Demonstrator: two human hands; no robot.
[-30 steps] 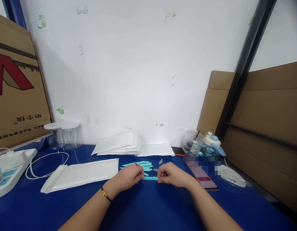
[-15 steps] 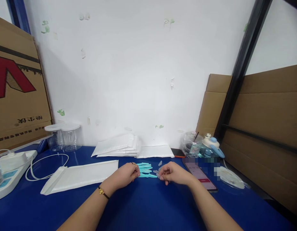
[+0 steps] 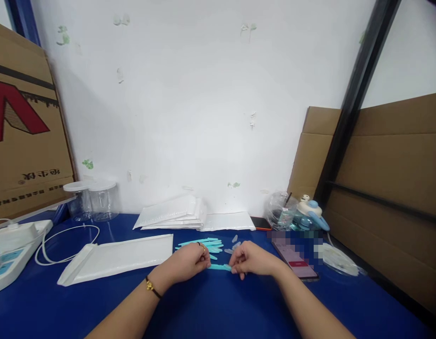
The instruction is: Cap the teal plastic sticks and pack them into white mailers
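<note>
A slim turquoise eyebrow razor (image 3: 218, 267) spans the gap between my hands, a little above or on the blue table. The fingers of my left hand (image 3: 191, 260) pinch its left end. At its right end, my right hand (image 3: 251, 259) is closed with thumb and fingertips on what looks like a small translucent cap, mostly covered by the fingers. Just behind the hands lies a loose pile of similar turquoise razors (image 3: 213, 245). Several loose translucent caps (image 3: 235, 239) are scattered beside the pile, near my right hand.
A white padded mailer (image 3: 122, 256) lies left of my hands, and more mailers (image 3: 172, 214) are stacked by the wall. On the right are a phone (image 3: 297, 263), a blue bottle (image 3: 308, 214) and a plastic bag (image 3: 340, 259). Clear jars (image 3: 103, 202) and a power strip (image 3: 20, 249) stand left.
My left hand has drawn one razor from the pile toward me and slightly right. My right hand has come in from the caps to the razor's right end.
</note>
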